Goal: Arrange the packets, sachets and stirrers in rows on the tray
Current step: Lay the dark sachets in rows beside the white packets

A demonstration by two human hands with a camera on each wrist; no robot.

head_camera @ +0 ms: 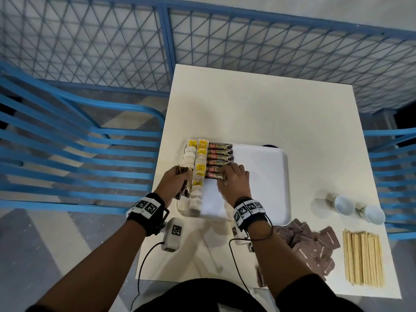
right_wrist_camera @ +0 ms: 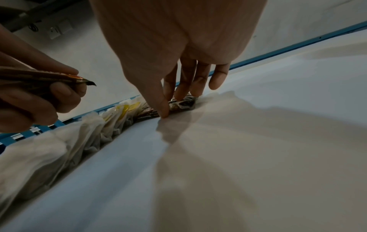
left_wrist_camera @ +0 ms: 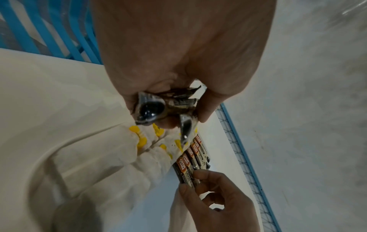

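Note:
A white tray lies on the table. Along its left side run two columns of tea bags with yellow tags. Right of them is a column of brown coffee sticks. My right hand pinches the nearest coffee stick flat on the tray, thumb at its near edge and fingers on top. My left hand grips a bundle of coffee sticks above the tea bags, at the tray's left edge. Brown sachets and wooden stirrers lie on the table at front right.
Two white cups lie tipped on the table right of the tray. The tray's right half is bare. Blue slatted chairs flank the table and a blue mesh fence stands behind it. Cables hang from both wrist cameras.

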